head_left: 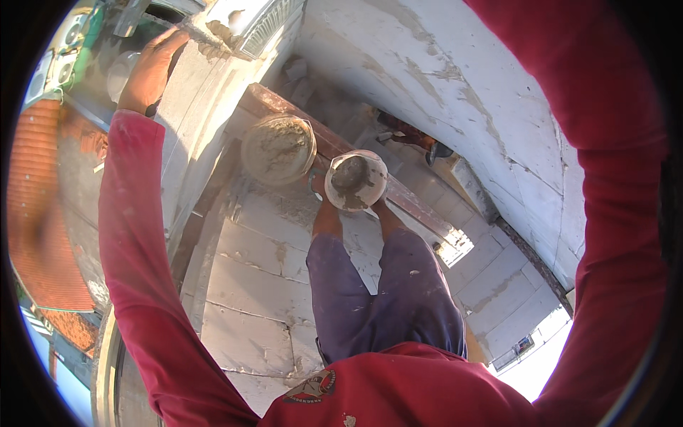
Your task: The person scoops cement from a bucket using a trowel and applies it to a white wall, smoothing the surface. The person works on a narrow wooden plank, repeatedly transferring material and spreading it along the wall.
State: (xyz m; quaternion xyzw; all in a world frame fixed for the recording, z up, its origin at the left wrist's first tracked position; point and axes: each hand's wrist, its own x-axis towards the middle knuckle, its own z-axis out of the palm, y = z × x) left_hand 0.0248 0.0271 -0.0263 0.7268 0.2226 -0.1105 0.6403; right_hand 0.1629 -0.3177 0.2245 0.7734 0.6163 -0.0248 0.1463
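My left hand (148, 75) rests against the top edge of a pale, mortar-smeared wall (196, 92) at the upper left. Its fingers are stretched along the edge, with the fingertips partly hidden. My right arm, in a red sleeve (622, 142), reaches up along the right side, and its hand lies outside the picture. Between my feet stands a light bucket (373, 188) with grey mortar (350, 173) in it. Left of it, a wider bucket (249, 160) holds more mortar (281, 142). Neither hand touches the buckets.
A reddish beam (420, 206) runs diagonally beside the buckets. Below it lies a shadowed lower level with a dark and orange shape (420, 139) I cannot make out. A tall white block wall (455, 92) rises on the right. Orange tiled roofs (43, 213) lie beyond the left wall.
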